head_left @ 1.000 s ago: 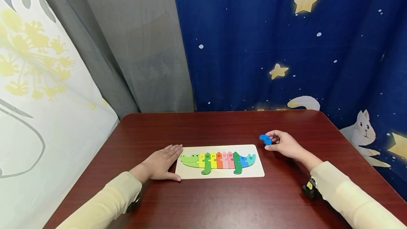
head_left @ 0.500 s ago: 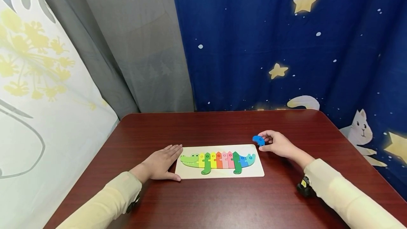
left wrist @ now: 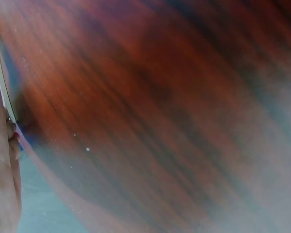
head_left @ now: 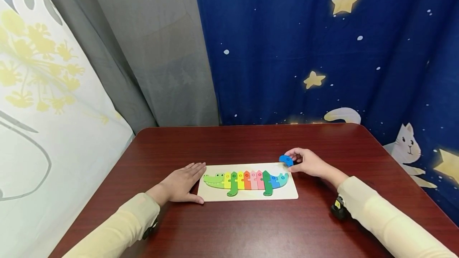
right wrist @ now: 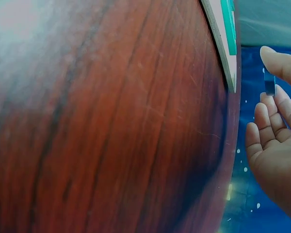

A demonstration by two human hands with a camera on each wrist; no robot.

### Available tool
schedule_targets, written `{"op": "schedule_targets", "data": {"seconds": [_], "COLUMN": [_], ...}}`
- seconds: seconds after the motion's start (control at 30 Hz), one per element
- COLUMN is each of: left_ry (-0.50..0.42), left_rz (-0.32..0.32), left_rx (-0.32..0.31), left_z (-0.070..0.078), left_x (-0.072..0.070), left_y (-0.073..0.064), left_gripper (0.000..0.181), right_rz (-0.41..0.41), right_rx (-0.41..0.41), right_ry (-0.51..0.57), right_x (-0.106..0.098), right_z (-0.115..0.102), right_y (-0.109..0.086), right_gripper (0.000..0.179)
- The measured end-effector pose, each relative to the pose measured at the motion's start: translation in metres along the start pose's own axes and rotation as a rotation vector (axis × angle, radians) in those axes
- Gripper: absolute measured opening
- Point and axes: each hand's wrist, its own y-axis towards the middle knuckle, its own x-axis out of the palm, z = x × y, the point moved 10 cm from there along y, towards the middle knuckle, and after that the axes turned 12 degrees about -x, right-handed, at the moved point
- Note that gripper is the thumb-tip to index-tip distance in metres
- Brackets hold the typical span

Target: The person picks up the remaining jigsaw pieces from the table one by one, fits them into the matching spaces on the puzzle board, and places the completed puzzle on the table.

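Note:
A pale wooden puzzle board (head_left: 215, 197) lies on the table, holding a crocodile of coloured pieces: a light green head (head_left: 214, 181), a body running through yellow, orange and pink, dark green legs, and blue pieces at the right end. My left hand (head_left: 184, 184) rests flat at the board's left edge, fingers straight. Between thumb and fingers my right hand (head_left: 306, 162) pinches a curved blue puzzle piece (head_left: 286, 160) over the board's upper right corner. In the right wrist view the blue piece (right wrist: 269, 83) shows edge-on between thumb and fingertips, and the right hand's other fingers (right wrist: 265, 128) are bent.
The dark red wooden table (head_left: 229, 230) has rounded far corners. Behind it hang a grey curtain (head_left: 161, 51) and a blue curtain (head_left: 269, 51) with stars; a white patterned cloth (head_left: 53, 130) hangs at the left.
My right hand has moved left with the blue puzzle piece, from right of the board to over its upper right corner. The left hand has stayed in place.

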Motion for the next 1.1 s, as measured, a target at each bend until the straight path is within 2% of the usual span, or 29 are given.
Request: {"op": "schedule_targets", "data": {"seconds": [0.47,0.77,1.1], "left_ry": [-0.018,-0.011,-0.021], "left_rz": [0.029,0.004,-0.003], "left_rx": [0.010,-0.006,-0.009], "left_z": [0.001,-0.001,0.000], "left_x": [-0.004,0.000,-0.001], "left_y": [-0.001,0.000,0.000], "left_gripper": [0.111,0.111,0.111], "right_rz": [-0.050,-0.070,-0.076], "right_rx": [-0.002,0.018,0.004], "right_ry": [0.052,0.032,0.027], "right_x": [0.016,0.022,0.024], "right_z": [0.002,0.010,0.007], "right_y": [0.005,0.005,0.007], "right_gripper": [0.041,0.040,0.041]}}
